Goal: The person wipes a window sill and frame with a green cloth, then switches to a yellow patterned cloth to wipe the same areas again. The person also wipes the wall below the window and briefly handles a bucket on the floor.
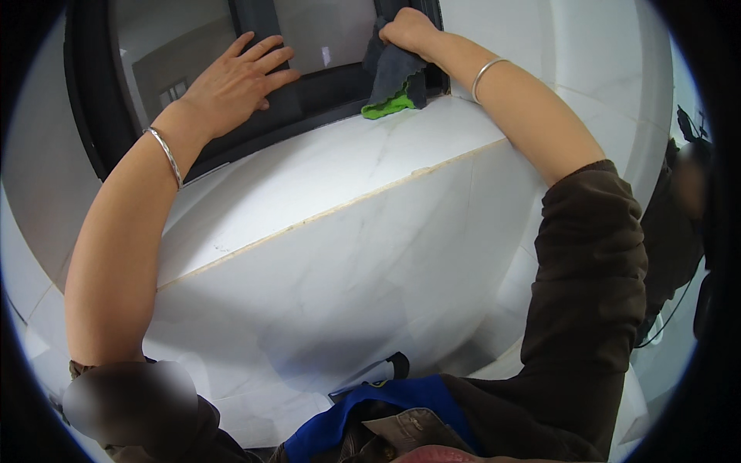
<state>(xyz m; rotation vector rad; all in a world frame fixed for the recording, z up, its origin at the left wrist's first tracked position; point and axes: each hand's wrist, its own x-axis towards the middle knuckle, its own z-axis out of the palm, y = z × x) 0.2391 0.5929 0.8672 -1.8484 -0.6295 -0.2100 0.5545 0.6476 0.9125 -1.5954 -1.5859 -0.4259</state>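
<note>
My left hand [234, 87] is spread with its fingers apart over the lower part of a dark-framed window; whether it presses on the frame or the glass is hard to tell. A dark grey cloth [396, 72] with a bright green underside is bunched in my right hand [410, 30] at the window's right side. The cloth's green edge hangs down to the marble-look sill [347, 156]. Behind both hands is the dark window frame [341, 87], around reflective glass panes [324, 35].
The sill has a raw, yellowish front edge [301, 223], with white tiled wall [359, 278] below. More tiled wall [498, 40] flanks the window on the right. Another person [671, 237] in dark clothing appears at the far right, beside a hanging black cable [674, 309].
</note>
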